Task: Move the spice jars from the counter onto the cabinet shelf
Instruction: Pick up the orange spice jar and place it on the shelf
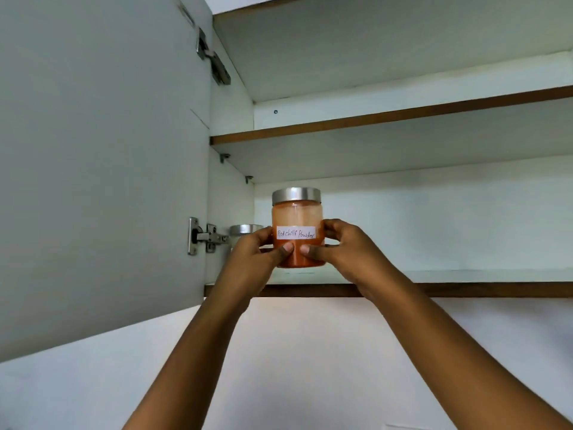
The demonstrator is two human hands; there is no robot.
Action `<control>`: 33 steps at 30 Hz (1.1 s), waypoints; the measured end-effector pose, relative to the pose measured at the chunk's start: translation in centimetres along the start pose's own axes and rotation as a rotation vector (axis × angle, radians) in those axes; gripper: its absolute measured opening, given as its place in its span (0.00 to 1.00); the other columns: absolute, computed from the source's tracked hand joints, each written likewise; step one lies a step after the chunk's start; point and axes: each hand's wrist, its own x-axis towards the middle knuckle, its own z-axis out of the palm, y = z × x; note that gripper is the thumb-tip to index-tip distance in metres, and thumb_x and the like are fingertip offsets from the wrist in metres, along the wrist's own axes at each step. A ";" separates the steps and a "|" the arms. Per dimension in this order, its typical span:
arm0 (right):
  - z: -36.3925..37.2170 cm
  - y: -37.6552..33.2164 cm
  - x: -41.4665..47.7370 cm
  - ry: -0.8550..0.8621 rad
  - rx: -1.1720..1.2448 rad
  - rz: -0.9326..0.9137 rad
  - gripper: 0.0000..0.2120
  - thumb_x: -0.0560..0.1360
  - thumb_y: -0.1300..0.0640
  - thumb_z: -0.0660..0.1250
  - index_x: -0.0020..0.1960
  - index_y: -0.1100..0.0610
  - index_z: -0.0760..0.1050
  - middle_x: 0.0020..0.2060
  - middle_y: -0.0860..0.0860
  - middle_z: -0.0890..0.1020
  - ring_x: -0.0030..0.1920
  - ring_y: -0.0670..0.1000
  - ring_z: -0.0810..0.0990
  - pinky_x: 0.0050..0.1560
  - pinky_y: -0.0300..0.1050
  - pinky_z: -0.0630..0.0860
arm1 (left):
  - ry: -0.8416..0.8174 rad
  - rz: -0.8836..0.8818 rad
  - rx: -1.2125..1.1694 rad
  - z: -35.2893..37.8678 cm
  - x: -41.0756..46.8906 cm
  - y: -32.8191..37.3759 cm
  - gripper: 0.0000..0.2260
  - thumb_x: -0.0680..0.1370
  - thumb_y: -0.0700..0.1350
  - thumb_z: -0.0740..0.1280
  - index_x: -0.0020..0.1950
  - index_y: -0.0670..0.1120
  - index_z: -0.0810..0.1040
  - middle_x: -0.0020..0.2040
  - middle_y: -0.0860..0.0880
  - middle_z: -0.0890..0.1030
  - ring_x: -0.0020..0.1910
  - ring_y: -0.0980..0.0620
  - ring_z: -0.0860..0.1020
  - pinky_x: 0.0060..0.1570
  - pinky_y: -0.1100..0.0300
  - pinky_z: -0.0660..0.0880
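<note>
A glass jar of red chilli powder (297,212) with a steel lid and a white handwritten label is at the front of the lower cabinet shelf (449,289); whether its base rests on the shelf I cannot tell. My left hand (254,259) grips its left side and my right hand (344,252) grips its right side, thumbs pressed on the front under the label. Behind my left hand, at the shelf's far left, a second jar (245,229) shows only its steel lid; the rest is hidden.
The cabinet door (102,169) stands open on the left, with hinges (204,238) beside the jars. The upper shelf (387,119) lies above. The lower shelf stretches bare to the right of the jar. White wall below the cabinet.
</note>
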 end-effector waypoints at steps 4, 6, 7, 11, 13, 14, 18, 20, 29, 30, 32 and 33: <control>2.5 1.0 3.6 -0.042 -0.064 0.109 0.28 0.70 0.59 0.73 0.67 0.58 0.68 0.63 0.53 0.76 0.55 0.49 0.74 0.54 0.42 0.70 | -0.012 -0.098 0.062 -0.8 3.1 -2.5 0.16 0.78 0.42 0.65 0.66 0.44 0.75 0.59 0.46 0.80 0.57 0.49 0.78 0.58 0.54 0.73; 3.5 2.1 4.9 -0.041 -0.052 0.183 0.30 0.68 0.60 0.74 0.67 0.59 0.68 0.62 0.56 0.77 0.57 0.53 0.77 0.58 0.47 0.74 | -0.023 -0.155 0.084 -0.8 4.4 -3.7 0.16 0.78 0.41 0.65 0.65 0.44 0.75 0.59 0.46 0.81 0.56 0.49 0.78 0.56 0.55 0.73; 3.8 2.6 5.5 -0.040 -0.058 0.214 0.30 0.68 0.60 0.75 0.67 0.60 0.67 0.62 0.57 0.77 0.59 0.55 0.77 0.60 0.49 0.75 | -0.032 -0.180 0.096 -0.7 5.0 -4.2 0.16 0.78 0.41 0.66 0.66 0.44 0.75 0.58 0.46 0.81 0.56 0.49 0.78 0.57 0.54 0.74; 4.6 4.0 6.7 -0.073 -0.186 0.293 0.27 0.70 0.59 0.73 0.65 0.61 0.68 0.62 0.58 0.76 0.61 0.58 0.76 0.64 0.53 0.73 | -0.084 -0.211 0.218 -0.3 6.5 -5.8 0.18 0.77 0.43 0.68 0.66 0.43 0.74 0.58 0.44 0.81 0.57 0.47 0.78 0.61 0.50 0.74; 4.8 4.1 7.3 -0.079 -0.260 0.321 0.26 0.71 0.58 0.72 0.66 0.62 0.68 0.62 0.59 0.75 0.61 0.58 0.75 0.64 0.52 0.73 | -0.064 -0.195 0.292 0.0 6.9 -6.2 0.17 0.76 0.44 0.68 0.64 0.44 0.75 0.58 0.44 0.81 0.56 0.46 0.78 0.60 0.50 0.74; 4.9 4.1 7.5 -0.081 -0.286 0.326 0.26 0.71 0.58 0.72 0.66 0.62 0.68 0.62 0.59 0.76 0.61 0.58 0.75 0.64 0.52 0.73 | -0.043 -0.178 0.341 0.2 7.0 -6.4 0.16 0.76 0.45 0.69 0.63 0.44 0.76 0.56 0.44 0.81 0.55 0.46 0.79 0.59 0.49 0.75; 5.7 4.5 8.5 -0.108 -0.327 0.337 0.25 0.71 0.58 0.72 0.65 0.63 0.70 0.61 0.61 0.77 0.60 0.59 0.76 0.63 0.54 0.74 | 0.064 -0.164 0.548 0.8 7.3 -6.7 0.14 0.75 0.50 0.68 0.58 0.46 0.79 0.50 0.45 0.83 0.49 0.47 0.80 0.50 0.54 0.77; 6.2 4.7 9.0 -0.110 -0.343 0.345 0.25 0.71 0.58 0.72 0.64 0.63 0.71 0.60 0.61 0.77 0.59 0.60 0.77 0.62 0.54 0.74 | 0.090 -0.183 0.608 1.0 7.4 -6.8 0.14 0.75 0.50 0.68 0.58 0.44 0.78 0.51 0.45 0.82 0.49 0.47 0.80 0.49 0.55 0.76; 6.8 4.0 7.9 -0.071 -0.478 0.259 0.19 0.71 0.54 0.71 0.58 0.61 0.74 0.50 0.56 0.81 0.48 0.55 0.79 0.49 0.44 0.73 | 0.097 -0.127 0.646 0.9 5.5 -5.5 0.11 0.75 0.43 0.67 0.57 0.42 0.77 0.52 0.43 0.81 0.49 0.45 0.79 0.51 0.53 0.77; 6.8 3.6 6.8 -0.042 -0.504 0.198 0.21 0.71 0.53 0.70 0.61 0.60 0.73 0.54 0.55 0.80 0.52 0.55 0.79 0.48 0.42 0.71 | 0.112 -0.060 0.617 0.9 4.6 -5.5 0.12 0.76 0.42 0.66 0.59 0.44 0.77 0.53 0.44 0.82 0.49 0.46 0.79 0.51 0.54 0.77; 6.7 2.8 3.6 0.024 -0.486 0.094 0.25 0.72 0.54 0.70 0.66 0.58 0.69 0.60 0.55 0.78 0.58 0.56 0.77 0.51 0.42 0.71 | 0.150 0.088 0.508 0.6 2.0 -5.5 0.15 0.77 0.39 0.64 0.64 0.46 0.76 0.57 0.46 0.81 0.52 0.48 0.80 0.52 0.57 0.76; 6.5 2.5 1.8 0.059 -0.470 0.041 0.25 0.73 0.54 0.70 0.68 0.57 0.68 0.61 0.54 0.78 0.60 0.55 0.77 0.54 0.42 0.71 | 0.180 0.154 0.440 0.4 0.6 -5.5 0.16 0.77 0.39 0.64 0.66 0.47 0.75 0.58 0.47 0.81 0.53 0.50 0.80 0.51 0.60 0.75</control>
